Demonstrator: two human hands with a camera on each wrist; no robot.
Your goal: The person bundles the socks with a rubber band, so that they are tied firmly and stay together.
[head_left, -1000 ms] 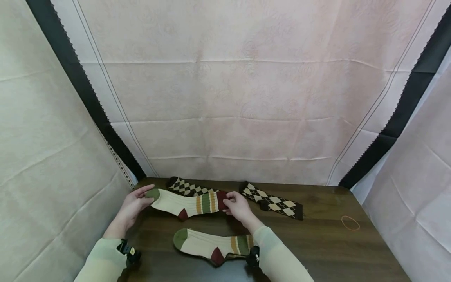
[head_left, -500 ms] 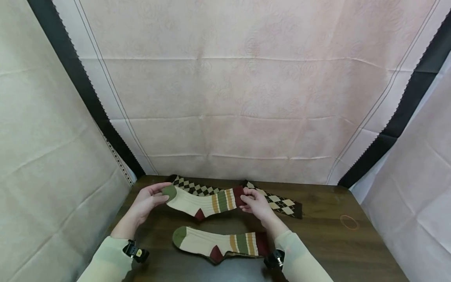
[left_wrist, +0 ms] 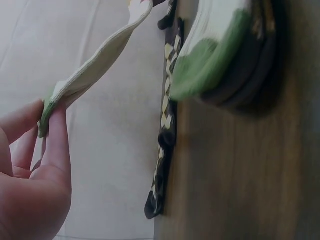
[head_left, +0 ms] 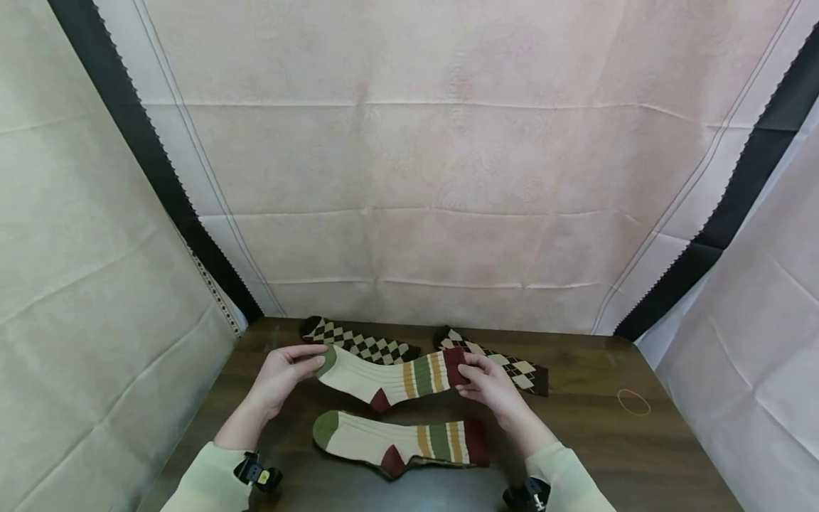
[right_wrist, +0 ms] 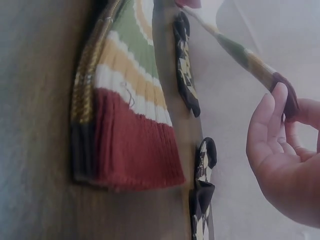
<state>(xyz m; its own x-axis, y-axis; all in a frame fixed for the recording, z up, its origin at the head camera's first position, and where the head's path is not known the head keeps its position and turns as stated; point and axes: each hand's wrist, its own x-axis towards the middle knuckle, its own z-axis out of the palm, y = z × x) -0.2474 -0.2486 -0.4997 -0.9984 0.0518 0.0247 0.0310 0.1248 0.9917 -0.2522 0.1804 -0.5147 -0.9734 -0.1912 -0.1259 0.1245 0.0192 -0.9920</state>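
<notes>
Between both hands a cream sock (head_left: 365,375) with a green toe, maroon heel and cuff, and green and mustard stripes is stretched above the table. My left hand (head_left: 281,377) pinches its green toe, thumb on one face and fingers on the other, as the left wrist view shows. At the other end, my right hand (head_left: 489,387) pinches the maroon cuff. A matching cream sock (head_left: 377,439) lies nearer me, toe to the left, on top of darker socks (right_wrist: 84,125) whose edges show beneath it in the wrist views.
Two argyle socks lie along the table's back edge: one on the left (head_left: 365,343), one on the right (head_left: 525,375), both partly behind the held sock. An orange rubber band (head_left: 633,402) rests on the wooden table (head_left: 608,455) at right. Pale fabric walls (head_left: 448,213) surround the table.
Both hands have carried the held cream sock to the right and slightly toward me, over the sock stack. More of the left argyle sock and the near sock's maroon cuff now show.
</notes>
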